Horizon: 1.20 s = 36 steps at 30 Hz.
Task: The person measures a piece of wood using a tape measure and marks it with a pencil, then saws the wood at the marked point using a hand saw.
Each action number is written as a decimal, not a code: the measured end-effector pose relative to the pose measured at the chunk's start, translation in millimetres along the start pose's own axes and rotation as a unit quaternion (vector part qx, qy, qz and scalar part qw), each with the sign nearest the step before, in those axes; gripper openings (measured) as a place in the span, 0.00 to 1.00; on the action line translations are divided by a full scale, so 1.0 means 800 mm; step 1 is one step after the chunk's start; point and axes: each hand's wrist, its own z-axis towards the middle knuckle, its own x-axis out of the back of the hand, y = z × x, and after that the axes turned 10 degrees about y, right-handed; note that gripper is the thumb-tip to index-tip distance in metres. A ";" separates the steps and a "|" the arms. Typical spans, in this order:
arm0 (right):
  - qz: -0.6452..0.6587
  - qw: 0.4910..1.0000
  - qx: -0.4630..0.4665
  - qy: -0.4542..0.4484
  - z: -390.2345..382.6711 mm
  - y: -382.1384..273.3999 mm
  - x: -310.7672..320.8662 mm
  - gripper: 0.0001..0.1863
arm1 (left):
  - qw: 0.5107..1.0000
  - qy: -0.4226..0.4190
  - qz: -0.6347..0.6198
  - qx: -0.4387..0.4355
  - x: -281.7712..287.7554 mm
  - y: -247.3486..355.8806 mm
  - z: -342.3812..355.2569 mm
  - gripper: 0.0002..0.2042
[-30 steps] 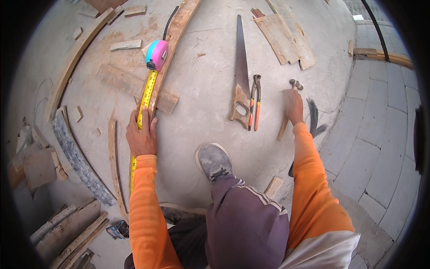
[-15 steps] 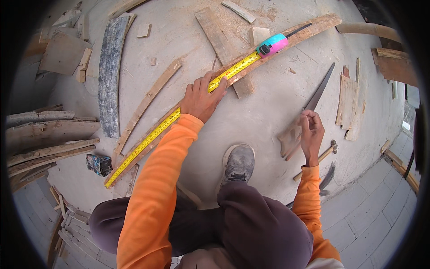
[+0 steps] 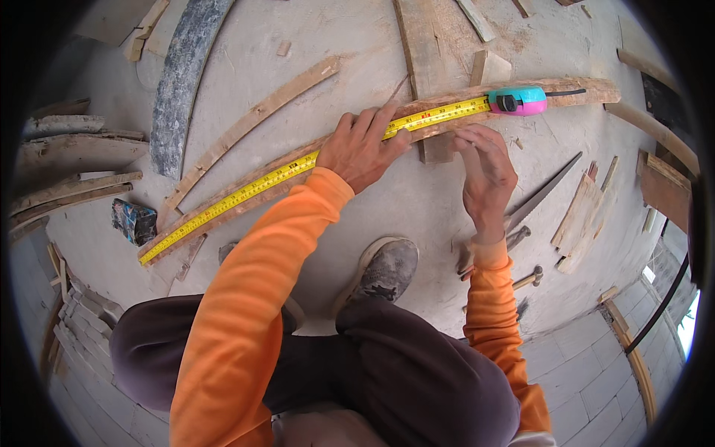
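Note:
A long, narrow wooden board (image 3: 599,91) slants across the floor before me. Along it runs the yellow blade of a tape measure (image 3: 525,103), whose teal and pink case rests toward the board's right end. My left hand (image 3: 356,149) is closed over the blade and board near the middle, fingers across the far edge. My right hand (image 3: 488,175) hovers just short of the board, below the tape case, with thumb and fingertips pinched; anything between them is too small to make out. A handsaw (image 3: 550,188) lies on the floor to its right.
A flat plank (image 3: 417,48) passes beneath the board, near a small wood block (image 3: 491,68). Leftward lie a thin wooden strip (image 3: 253,115), a grey-stained board (image 3: 182,89) and a crumpled box (image 3: 135,221). A hammer (image 3: 530,279) and wood scraps (image 3: 577,212) lie at right.
My right hand has moved from beside the saw up and left to the board, still pinched. The left hand keeps its place on the tape. The whole view has turned and shifted.

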 end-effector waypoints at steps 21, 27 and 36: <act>-0.210 0.961 0.167 -0.074 0.008 0.004 -0.012 0.14 | 0.999 -0.043 0.026 -0.006 0.005 0.003 0.002 0.32; -0.208 0.952 0.182 -0.131 0.022 0.012 0.001 0.15 | 0.999 -0.041 0.023 -0.007 0.004 0.002 0.001 0.32; -0.199 0.936 0.219 -0.191 0.042 0.017 0.007 0.16 | 0.998 -0.049 0.035 -0.008 0.004 0.003 0.000 0.34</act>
